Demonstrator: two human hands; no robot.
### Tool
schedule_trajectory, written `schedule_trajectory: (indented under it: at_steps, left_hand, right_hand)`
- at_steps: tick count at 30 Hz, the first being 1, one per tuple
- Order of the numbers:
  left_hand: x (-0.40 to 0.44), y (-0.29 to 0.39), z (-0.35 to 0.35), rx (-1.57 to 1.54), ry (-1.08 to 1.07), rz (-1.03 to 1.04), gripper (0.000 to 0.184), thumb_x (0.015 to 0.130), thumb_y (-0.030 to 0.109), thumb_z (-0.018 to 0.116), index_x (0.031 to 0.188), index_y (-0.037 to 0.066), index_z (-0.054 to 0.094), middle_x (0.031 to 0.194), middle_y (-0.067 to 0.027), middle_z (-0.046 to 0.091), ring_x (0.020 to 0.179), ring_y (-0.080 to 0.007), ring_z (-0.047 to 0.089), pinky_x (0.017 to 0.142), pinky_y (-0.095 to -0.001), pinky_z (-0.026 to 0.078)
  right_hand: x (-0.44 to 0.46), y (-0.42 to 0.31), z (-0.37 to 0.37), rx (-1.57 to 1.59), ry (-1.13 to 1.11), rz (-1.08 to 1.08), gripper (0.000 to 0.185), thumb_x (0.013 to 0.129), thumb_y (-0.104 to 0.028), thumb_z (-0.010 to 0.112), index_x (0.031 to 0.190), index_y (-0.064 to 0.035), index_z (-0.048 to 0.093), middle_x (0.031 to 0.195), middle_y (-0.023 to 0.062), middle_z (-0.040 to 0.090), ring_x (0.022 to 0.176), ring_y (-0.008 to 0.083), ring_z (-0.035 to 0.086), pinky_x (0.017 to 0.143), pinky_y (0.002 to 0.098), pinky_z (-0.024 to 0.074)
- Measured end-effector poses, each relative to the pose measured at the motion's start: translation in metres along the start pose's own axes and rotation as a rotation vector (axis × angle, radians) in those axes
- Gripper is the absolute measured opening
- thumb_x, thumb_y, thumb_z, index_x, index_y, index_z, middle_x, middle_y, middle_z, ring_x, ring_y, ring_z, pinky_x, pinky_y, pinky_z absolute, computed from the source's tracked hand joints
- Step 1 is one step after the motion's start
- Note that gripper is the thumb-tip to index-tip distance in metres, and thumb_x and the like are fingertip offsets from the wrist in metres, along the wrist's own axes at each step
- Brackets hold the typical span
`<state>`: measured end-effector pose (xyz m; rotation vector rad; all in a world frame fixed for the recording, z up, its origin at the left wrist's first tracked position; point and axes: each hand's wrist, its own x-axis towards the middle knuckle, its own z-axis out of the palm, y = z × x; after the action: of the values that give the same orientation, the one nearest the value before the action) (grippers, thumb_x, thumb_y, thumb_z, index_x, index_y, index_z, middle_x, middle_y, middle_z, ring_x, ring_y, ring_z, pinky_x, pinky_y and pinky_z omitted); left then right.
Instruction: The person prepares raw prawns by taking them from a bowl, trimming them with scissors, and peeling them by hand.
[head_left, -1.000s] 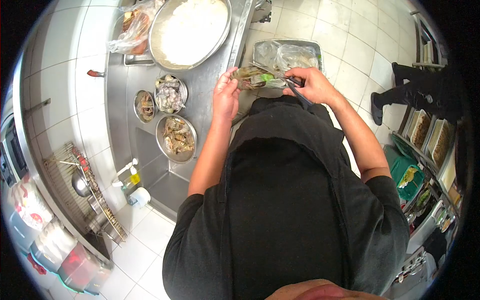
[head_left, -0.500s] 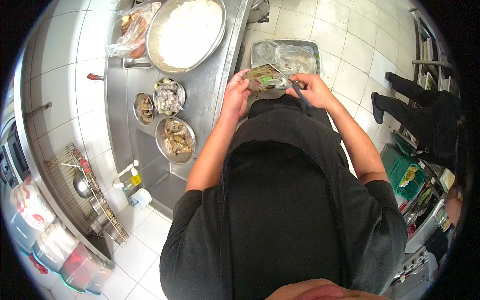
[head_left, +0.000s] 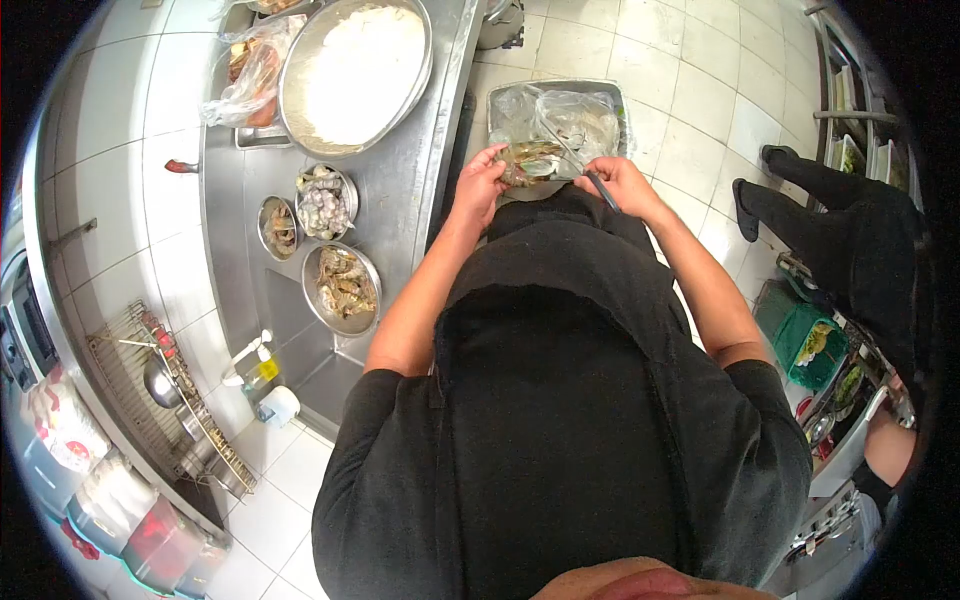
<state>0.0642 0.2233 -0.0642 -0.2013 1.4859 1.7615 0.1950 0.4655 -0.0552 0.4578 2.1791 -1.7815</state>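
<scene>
With my left hand [head_left: 482, 184] clamped on the shellfish [head_left: 528, 161] by the near edge of the tub [head_left: 555, 83] and my right hand [head_left: 622, 187] gripping the scissors [head_left: 598, 185], I'd best hold it steady, fingers clear of the blade.

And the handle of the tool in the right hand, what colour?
Handle: dark grey to black; head view, the only one.

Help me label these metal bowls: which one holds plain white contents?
The largest bowl, farthest from the sink; the three smaller bowls hold mottled grey or brownish pieces.
</scene>
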Motion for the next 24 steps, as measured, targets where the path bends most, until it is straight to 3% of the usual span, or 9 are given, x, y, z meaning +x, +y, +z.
schedule_trajectory:
  at_steps: [2,9,13,24]
  left_hand:
    - [0.006,-0.008,-0.007,0.094,0.027,0.012,0.035,0.095,-0.001,0.048,0.129,0.001,0.053,0.112,-0.0102,0.065,0.089,-0.0162,0.064,0.079,-0.0313,0.051]
    - [0.004,0.002,-0.003,0.203,0.149,0.331,0.037,0.092,-0.007,0.046,0.129,-0.001,0.053,0.118,-0.0102,0.062,0.106,-0.015,0.058,0.094,-0.0287,0.044]
    - [0.001,0.012,0.001,0.235,0.165,0.39,0.037,0.092,-0.009,0.045,0.128,-0.001,0.053,0.119,-0.01,0.061,0.11,-0.0151,0.057,0.097,-0.0282,0.043]
    - [-0.007,0.013,0.001,0.416,0.183,0.531,0.035,0.09,-0.007,0.05,0.124,0.0,0.057,0.117,-0.0055,0.061,0.105,-0.0117,0.056,0.095,-0.0255,0.043]
  right_hand:
    - [-0.004,-0.005,-0.005,0.079,-0.04,0.123,0.033,0.087,-0.033,0.075,0.085,-0.0015,0.067,0.059,-0.0007,0.056,0.051,0.0078,0.051,0.047,0.0258,0.0408]
    - [-0.015,-0.024,-0.019,0.642,-0.203,0.292,0.035,0.088,-0.038,0.073,0.08,-0.0056,0.062,0.058,0.0027,0.059,0.044,0.0121,0.056,0.045,0.0247,0.0459]
    - [-0.014,-0.041,-0.014,0.677,-0.265,0.31,0.037,0.091,-0.041,0.067,0.089,-0.0041,0.061,0.057,0.0032,0.057,0.044,0.0124,0.054,0.056,0.0301,0.0524]
    - [0.013,-0.048,0.002,0.695,-0.248,0.299,0.042,0.087,-0.048,0.071,0.081,-0.007,0.06,0.055,0.0031,0.057,0.042,0.0114,0.054,0.051,0.0316,0.0521]
